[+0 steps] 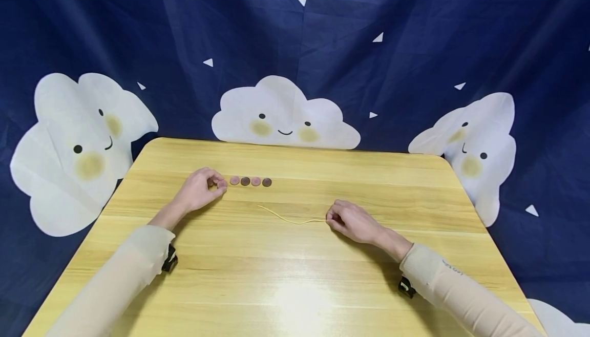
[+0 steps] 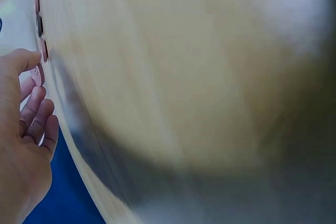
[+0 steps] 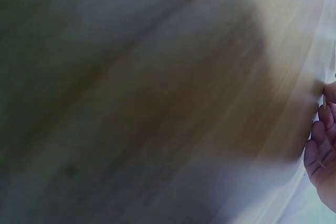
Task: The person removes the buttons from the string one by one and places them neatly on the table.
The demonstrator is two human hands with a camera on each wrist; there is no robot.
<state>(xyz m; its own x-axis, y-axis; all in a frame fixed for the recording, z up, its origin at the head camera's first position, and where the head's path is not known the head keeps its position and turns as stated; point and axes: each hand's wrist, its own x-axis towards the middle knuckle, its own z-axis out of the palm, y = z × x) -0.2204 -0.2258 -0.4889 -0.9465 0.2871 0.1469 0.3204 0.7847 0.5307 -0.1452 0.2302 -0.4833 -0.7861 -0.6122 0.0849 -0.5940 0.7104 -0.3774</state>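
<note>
Between thumb and fingertips, my left hand pinches a round pink button with small holes, tilted on its edge at the left end of a row. That row holds several buttons, pink and dark brown by turns; nearest the hand lies a pink button, then a dark brown button. My right hand pinches the right end of a thin yellow string at the table's middle right. The string runs left in a loose curve, its free end below the row. Only part of the right hand shows in the right wrist view.
A light wooden table with rounded far corners carries everything. Behind it hangs a dark blue curtain printed with smiling clouds and white triangles. Both sleeved forearms reach in from the front, a black strap at the left wrist.
</note>
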